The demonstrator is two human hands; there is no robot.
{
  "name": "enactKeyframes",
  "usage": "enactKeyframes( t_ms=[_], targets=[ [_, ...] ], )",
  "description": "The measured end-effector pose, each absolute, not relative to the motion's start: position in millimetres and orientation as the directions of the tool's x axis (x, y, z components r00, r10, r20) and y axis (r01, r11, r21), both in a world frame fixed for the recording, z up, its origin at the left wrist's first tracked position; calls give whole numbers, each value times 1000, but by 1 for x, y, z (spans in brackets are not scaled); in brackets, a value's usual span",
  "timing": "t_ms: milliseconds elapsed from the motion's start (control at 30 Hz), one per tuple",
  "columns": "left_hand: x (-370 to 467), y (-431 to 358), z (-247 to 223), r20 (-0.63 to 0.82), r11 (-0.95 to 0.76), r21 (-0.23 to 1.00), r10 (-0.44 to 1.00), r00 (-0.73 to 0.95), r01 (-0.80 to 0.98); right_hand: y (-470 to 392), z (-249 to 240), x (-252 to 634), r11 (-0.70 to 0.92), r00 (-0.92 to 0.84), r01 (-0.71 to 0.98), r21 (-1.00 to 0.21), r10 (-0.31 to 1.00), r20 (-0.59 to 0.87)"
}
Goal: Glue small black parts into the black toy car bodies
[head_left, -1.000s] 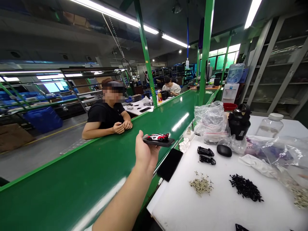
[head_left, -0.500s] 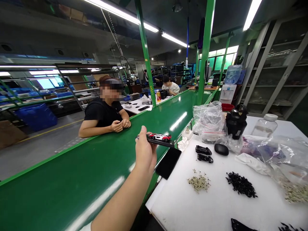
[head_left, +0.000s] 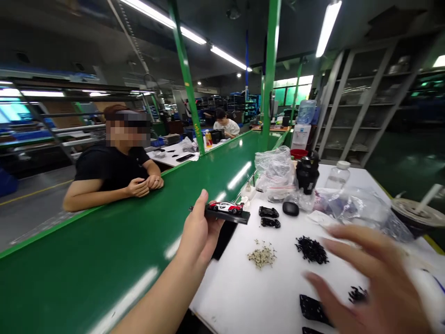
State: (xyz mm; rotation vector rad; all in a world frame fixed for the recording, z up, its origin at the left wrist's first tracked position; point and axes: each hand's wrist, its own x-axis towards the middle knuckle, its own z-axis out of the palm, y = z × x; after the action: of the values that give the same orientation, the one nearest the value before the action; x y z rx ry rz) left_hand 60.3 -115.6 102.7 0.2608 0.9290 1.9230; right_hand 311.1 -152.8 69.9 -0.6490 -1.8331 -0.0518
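My left hand (head_left: pixel 201 229) holds a black display base (head_left: pixel 229 215) by its left end, thumb on top. On the base stands a small red and white model car (head_left: pixel 225 207). My right hand (head_left: pixel 368 273), blurred by motion, hovers over the right part of the white table with its fingers spread and nothing between them. Near it lie a pile of small black parts (head_left: pixel 312 250) and a black flat piece (head_left: pixel 313 308). A pile of pale small parts (head_left: pixel 262 256) and two black car bodies (head_left: pixel 269 217) lie between the hands.
A green conveyor (head_left: pixel 104 260) runs along the left, with a person (head_left: pixel 111 162) leaning on its far edge. Plastic bags (head_left: pixel 276 174), a black bottle (head_left: pixel 307 176), a clear jar (head_left: pixel 338 175), a black mouse (head_left: pixel 290 208) and a lidded cup (head_left: pixel 417 215) stand or lie on the table (head_left: pixel 236 292).
The view has turned right. My right hand has come into view at the right. My left hand still holds the base with the car, which now appears slightly lower.
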Motion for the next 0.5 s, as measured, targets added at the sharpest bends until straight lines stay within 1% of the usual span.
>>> enactKeyframes(
  t_ms=[67,133,200,300,500],
  targets=[
    [75,-119,96,-238,-171,691,864,-444,-703,-141,65,295,814,-322,520,-260,469,822],
    [87,-123,89,-294,-77,672,886,-360,-737,-129,59,281,802,-347,523,-287,508,789],
    [96,-126,85,-316,-18,640,905,-285,-768,-120,55,276,806,-338,504,-311,515,788],
    [102,-130,86,-286,-2,604,933,-219,-797,-118,55,280,810,-322,475,-343,523,789],
    [114,-134,92,-335,118,581,937,-104,-806,-122,63,291,798,-232,425,-427,552,801]
  ],
)
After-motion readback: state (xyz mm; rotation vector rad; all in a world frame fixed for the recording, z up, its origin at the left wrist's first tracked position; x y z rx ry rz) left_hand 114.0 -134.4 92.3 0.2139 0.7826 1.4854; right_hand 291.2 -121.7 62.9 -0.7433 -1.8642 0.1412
